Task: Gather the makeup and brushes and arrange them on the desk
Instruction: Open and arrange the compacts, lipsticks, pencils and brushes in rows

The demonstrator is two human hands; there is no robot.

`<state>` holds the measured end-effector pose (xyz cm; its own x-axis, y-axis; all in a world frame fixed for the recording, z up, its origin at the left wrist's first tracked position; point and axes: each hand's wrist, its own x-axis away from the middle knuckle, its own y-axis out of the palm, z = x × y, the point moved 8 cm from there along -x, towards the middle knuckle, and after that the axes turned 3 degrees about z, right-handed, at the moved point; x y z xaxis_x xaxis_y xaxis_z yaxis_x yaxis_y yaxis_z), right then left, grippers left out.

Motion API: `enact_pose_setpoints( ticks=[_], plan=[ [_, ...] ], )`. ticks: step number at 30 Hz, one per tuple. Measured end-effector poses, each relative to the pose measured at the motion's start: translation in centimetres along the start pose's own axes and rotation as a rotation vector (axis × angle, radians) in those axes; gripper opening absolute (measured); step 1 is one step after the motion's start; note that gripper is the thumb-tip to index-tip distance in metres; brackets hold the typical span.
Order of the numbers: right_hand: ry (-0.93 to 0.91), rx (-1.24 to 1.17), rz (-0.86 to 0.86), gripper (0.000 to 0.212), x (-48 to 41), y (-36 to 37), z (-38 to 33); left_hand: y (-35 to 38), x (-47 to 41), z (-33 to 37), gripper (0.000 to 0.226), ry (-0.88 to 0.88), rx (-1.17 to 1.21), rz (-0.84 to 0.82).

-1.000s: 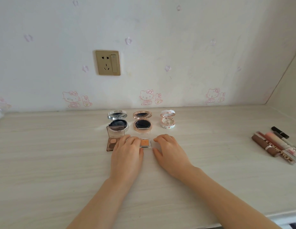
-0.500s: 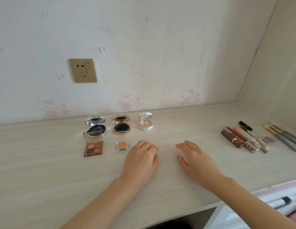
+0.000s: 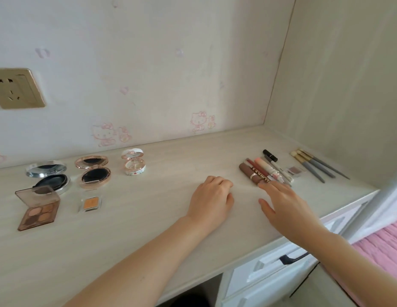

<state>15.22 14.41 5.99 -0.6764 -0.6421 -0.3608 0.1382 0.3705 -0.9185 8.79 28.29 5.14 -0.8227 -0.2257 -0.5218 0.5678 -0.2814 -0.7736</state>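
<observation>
A pale wood-grain desk (image 3: 148, 240) is seen running along a wall papered with faint pink cartoon cats, with a gold socket plate (image 3: 16, 88) up on the left. Over on the right side of the desk, a bunch of lip tubes and pencils (image 3: 263, 170) is laid side by side, pretty much touching, with a brown tube (image 3: 248, 171) on the left of the bunch. A black tube (image 3: 270, 155) is set just behind them, a small mauve shadow pan (image 3: 293, 169) just to their right, and a few grey-handled brushes (image 3: 315, 165) are lined up beyond that, near the side panel. The right hand (image 3: 281, 202) is spread out with straight fingers and nothing gripped, fingertips right at the near end of the brown tube; actual contact can't be told. The left hand (image 3: 212, 199) is rested on the desk just beside it, fingers loosely curled under, nothing held. Well off to the left, three open compacts are lined up near the wall: a silver compact (image 3: 49, 176), a rose-gold compact (image 3: 94, 171) and a small white compact (image 3: 133, 162). In front of those, an open eyeshadow palette (image 3: 38, 209) and a single orange pan (image 3: 90, 203) are placed. White drawers (image 3: 270, 273) are seen under the desk edge, pink bedding (image 3: 388, 247) at far right.
</observation>
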Motion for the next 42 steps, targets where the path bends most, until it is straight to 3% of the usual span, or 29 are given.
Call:
enact_pose_setpoints(
  ticks=[3,11,22,30,38,42],
  plan=[
    [0.061,0.053,0.008,0.038,-0.2,-0.8,3.3,1.3,-2.4,1.9,0.023,0.033,0.043,0.074],
    [0.223,0.092,0.012,0.04,-2.2,-0.9,11.0,6.2,-8.8,5.4,0.019,0.115,0.103,0.056],
    [0.342,0.113,-0.005,0.043,-5.7,1.0,16.1,12.4,-14.2,7.9,0.031,0.074,-0.021,-0.144],
    [0.364,0.216,-0.031,0.067,-6.6,1.9,16.9,15.1,-15.4,8.7,0.036,0.108,-0.186,-0.305],
    [0.462,0.095,-0.041,0.055,-6.0,1.0,16.6,14.4,-15.4,9.5,0.024,0.118,-0.08,-0.249],
    [0.522,-0.054,0.044,0.043,-5.3,0.2,16.8,13.7,-14.6,9.6,0.022,0.049,-0.006,-0.251]
  ],
)
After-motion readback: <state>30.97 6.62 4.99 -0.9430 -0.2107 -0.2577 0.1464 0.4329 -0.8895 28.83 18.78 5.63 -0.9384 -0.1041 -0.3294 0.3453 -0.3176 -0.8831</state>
